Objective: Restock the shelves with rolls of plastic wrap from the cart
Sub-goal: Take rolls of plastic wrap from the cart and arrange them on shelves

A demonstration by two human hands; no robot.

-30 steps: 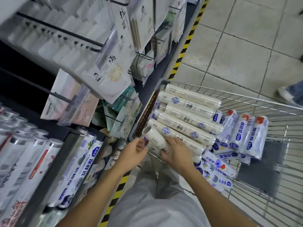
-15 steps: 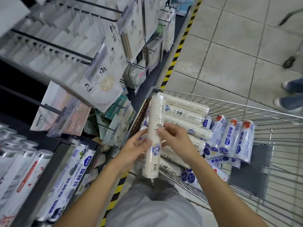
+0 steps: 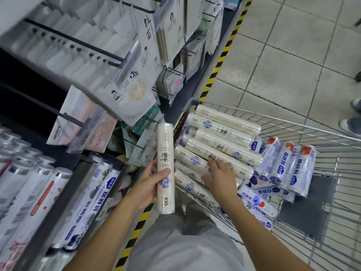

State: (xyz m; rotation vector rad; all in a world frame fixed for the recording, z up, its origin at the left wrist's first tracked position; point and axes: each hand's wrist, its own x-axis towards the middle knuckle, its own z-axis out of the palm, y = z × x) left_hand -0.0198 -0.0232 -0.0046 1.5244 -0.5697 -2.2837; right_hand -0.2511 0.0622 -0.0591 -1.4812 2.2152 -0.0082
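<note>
My left hand (image 3: 149, 184) grips a cream roll of plastic wrap (image 3: 165, 151) and holds it upright between the shelf and the cart. My right hand (image 3: 219, 178) rests with spread fingers on the stack of cream rolls (image 3: 224, 149) piled at the left side of the wire cart (image 3: 332, 145). Blue-and-white rolls (image 3: 287, 167) lie to the right of that stack in the cart. The shelf (image 3: 78, 192) at lower left holds rows of rolls, blue-labelled ones (image 3: 93, 194) nearest me.
Hanging packets (image 3: 136, 81) on pegs fill the rack above the shelf and overhang it. A yellow-black striped strip (image 3: 220, 61) runs along the shelf base. Another person's shoes (image 3: 351, 124) stand on the tiled floor at the right edge.
Both hands lifted one cream roll out of the cart and stood it upright. My right hand has since let go and dropped back onto the stack; the left hand keeps the roll.
</note>
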